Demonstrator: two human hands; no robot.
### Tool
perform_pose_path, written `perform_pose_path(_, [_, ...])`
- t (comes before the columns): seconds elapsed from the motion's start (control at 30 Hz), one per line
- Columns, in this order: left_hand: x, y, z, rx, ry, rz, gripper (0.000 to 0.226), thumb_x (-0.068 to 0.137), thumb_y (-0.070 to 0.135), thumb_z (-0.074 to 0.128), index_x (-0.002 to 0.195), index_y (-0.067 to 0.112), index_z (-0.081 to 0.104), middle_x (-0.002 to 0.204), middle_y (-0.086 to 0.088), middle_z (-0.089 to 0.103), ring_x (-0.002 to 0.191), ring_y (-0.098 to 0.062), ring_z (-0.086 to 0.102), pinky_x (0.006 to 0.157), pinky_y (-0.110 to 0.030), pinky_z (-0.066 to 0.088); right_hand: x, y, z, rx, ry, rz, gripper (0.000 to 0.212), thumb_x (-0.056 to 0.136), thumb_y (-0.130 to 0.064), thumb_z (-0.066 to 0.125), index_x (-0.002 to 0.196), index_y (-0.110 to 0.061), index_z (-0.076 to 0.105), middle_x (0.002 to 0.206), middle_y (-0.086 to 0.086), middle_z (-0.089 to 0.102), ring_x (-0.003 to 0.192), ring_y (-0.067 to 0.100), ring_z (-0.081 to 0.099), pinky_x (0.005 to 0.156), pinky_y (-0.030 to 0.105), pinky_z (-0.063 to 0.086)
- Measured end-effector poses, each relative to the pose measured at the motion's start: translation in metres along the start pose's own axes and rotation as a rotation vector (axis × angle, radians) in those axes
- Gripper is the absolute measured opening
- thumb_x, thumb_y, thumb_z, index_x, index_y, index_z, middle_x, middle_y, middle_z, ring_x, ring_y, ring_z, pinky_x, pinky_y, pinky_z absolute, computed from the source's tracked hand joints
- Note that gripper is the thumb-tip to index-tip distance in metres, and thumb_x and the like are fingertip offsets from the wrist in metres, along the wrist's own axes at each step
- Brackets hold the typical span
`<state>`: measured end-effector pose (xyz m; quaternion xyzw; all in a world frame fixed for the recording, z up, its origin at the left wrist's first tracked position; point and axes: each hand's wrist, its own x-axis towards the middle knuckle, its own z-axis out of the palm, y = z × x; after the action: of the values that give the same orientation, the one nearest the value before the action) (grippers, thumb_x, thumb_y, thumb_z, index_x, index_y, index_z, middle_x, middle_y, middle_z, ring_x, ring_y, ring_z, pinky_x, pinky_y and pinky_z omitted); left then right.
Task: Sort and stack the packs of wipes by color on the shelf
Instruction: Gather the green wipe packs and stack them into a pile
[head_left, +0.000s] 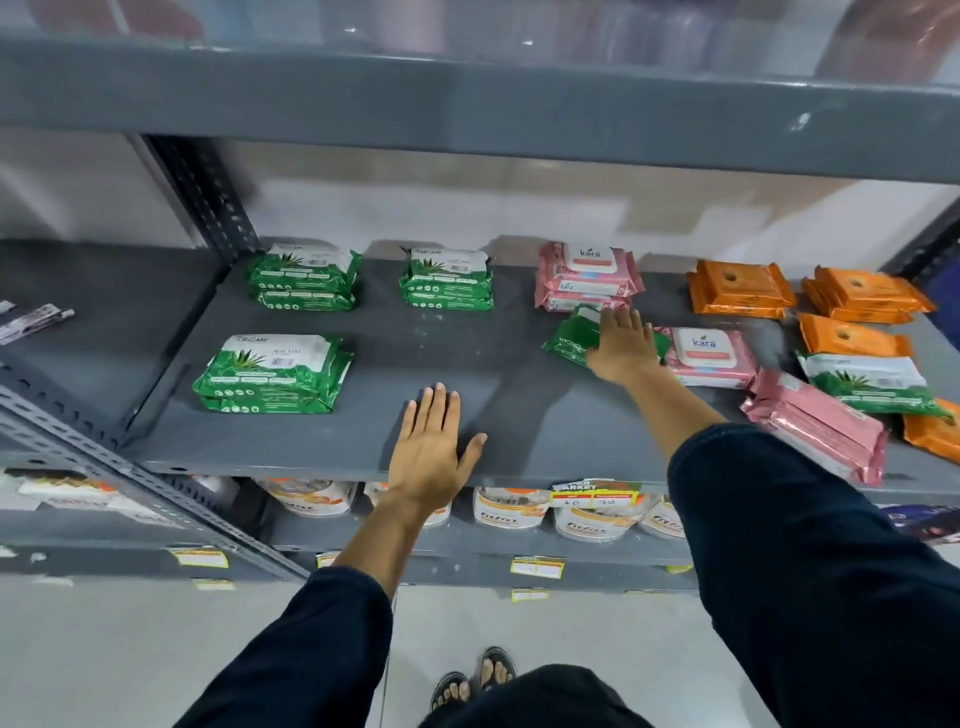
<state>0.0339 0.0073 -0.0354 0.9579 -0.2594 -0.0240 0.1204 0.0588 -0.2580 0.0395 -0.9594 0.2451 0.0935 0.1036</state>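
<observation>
I had my right hand (625, 340) laid over a loose green pack (569, 338) that sat tilted just in front of the pink stack (587, 278) at the back of the shelf (415, 441). The fingers were fairly straight and only slightly spread over the pack's top; I could not tell whether the thumb had got underneath, so the pack was covered rather than clearly gripped. My left hand (428, 447) lay flat on bare shelf near the front edge, fingers together and thumb out, holding nothing.

The sorting looked part done. Three green stacks stood on the left half: one at the back left corner (304, 278), one further along the back (447, 280), and one nearer the front edge (272, 374). Two orange stacks (740, 288) sat at the back right. Toward the right front the packs were mixed: a single pink pack (711, 356) just right of my hand, a pink pile (815, 426) hanging over the front edge, another green pack (867, 382) and more orange.

I judged the step in hand to be picking up this stray green pack. Next it would need a firm hold across its width, a lift clear of the pink packs, and a carry left onto a green stack, squared up so it did not slide.
</observation>
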Motion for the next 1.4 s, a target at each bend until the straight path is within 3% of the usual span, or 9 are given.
perform_pose_path(0.2, [0.000,-0.001,-0.001,-0.010,0.009,0.024,0.092,0.085,0.065,-0.004,0.143,0.001,0.028,0.151,-0.020,0.030,0.142,-0.034,0.024,0.117,-0.042,0.010,0.013,0.002,-0.008,0.068,-0.023,0.062,0.083,0.082,-0.015,0.064,0.150,-0.007,0.018,0.158,0.016,0.021,0.145,0.035,0.022,0.121,0.050,0.011])
perform_pose_path(0.37, [0.000,-0.001,-0.001,0.009,0.020,0.030,0.087,0.086,0.064,0.004,0.146,0.004,0.020,0.155,-0.018,0.021,0.146,-0.030,0.014,0.117,-0.037,0.000,0.009,-0.002,-0.010,-0.031,0.062,0.076,0.084,0.072,-0.027,0.079,0.140,-0.002,0.037,0.150,0.023,0.027,0.139,0.039,0.025,0.119,0.048,0.020])
perform_pose_path(0.53, [0.001,-0.001,-0.001,0.024,-0.007,0.008,0.074,0.093,0.056,0.014,0.148,0.007,0.007,0.159,-0.013,0.006,0.147,-0.025,0.001,0.118,-0.036,-0.005,-0.013,-0.010,-0.004,-0.094,0.187,0.003,0.095,0.069,-0.027,0.082,0.142,-0.001,0.027,0.144,0.022,0.033,0.133,0.038,0.034,0.110,0.047,0.034])
perform_pose_path(0.63, [0.002,0.001,-0.001,0.035,-0.026,-0.013,0.069,0.096,0.052,0.019,0.149,0.009,0.004,0.159,-0.011,0.003,0.147,-0.024,-0.002,0.119,-0.036,-0.005,-0.031,-0.015,0.014,-0.163,0.312,-0.080,0.079,0.074,-0.016,0.077,0.137,-0.001,0.032,0.139,0.021,0.042,0.127,0.037,0.044,0.105,0.045,0.038])
perform_pose_path(0.83, [-0.001,0.000,-0.003,0.050,-0.014,0.009,0.069,0.096,0.052,0.020,0.148,0.007,0.010,0.158,-0.013,0.009,0.147,-0.026,0.005,0.119,-0.038,0.000,-0.070,-0.024,0.052,-0.238,0.460,-0.254,0.051,0.059,-0.008,0.075,0.106,-0.004,0.059,0.093,0.013,0.071,0.086,0.033,0.067,0.079,0.039,0.050])
perform_pose_path(1.1, [-0.014,-0.014,-0.005,0.074,-0.007,-0.017,0.083,0.086,0.062,0.005,0.148,0.008,0.014,0.158,-0.013,0.013,0.147,-0.028,0.007,0.119,-0.041,0.002,-0.089,-0.025,0.040,0.095,0.321,-0.218,0.052,0.079,-0.009,0.053,0.131,-0.012,0.051,0.129,0.011,0.061,0.120,0.033,0.052,0.103,0.041,0.039])
perform_pose_path(1.2, [-0.018,-0.022,-0.010,0.078,0.005,-0.040,0.073,0.094,0.056,0.020,0.148,0.007,0.011,0.158,-0.013,0.010,0.147,-0.028,0.004,0.120,-0.042,0.001,-0.077,-0.018,0.032,0.222,0.083,-0.113,0.067,0.081,-0.006,0.052,0.144,-0.023,0.038,0.156,0.013,0.028,0.144,0.036,0.022,0.118,0.046,0.023])
perform_pose_path(1.27, [-0.021,-0.029,-0.013,0.068,0.009,-0.055,0.073,0.095,0.055,0.022,0.148,0.006,0.011,0.158,-0.014,0.010,0.147,-0.029,0.004,0.120,-0.043,0.001,-0.075,-0.020,0.034,0.179,-0.059,-0.101,0.067,0.085,-0.010,0.052,0.147,-0.027,0.032,0.157,0.015,0.022,0.145,0.037,0.018,0.118,0.047,0.024])
perform_pose_path(1.4, [-0.027,-0.040,-0.014,0.042,0.020,-0.077,0.075,0.094,0.056,0.022,0.148,0.006,0.011,0.158,-0.014,0.011,0.147,-0.029,0.003,0.121,-0.043,0.001,-0.087,-0.045,0.037,0.072,0.029,-0.099,0.052,0.091,-0.040,0.050,0.140,-0.024,0.041,0.135,0.017,0.042,0.128,0.039,0.036,0.098,0.046,0.045])
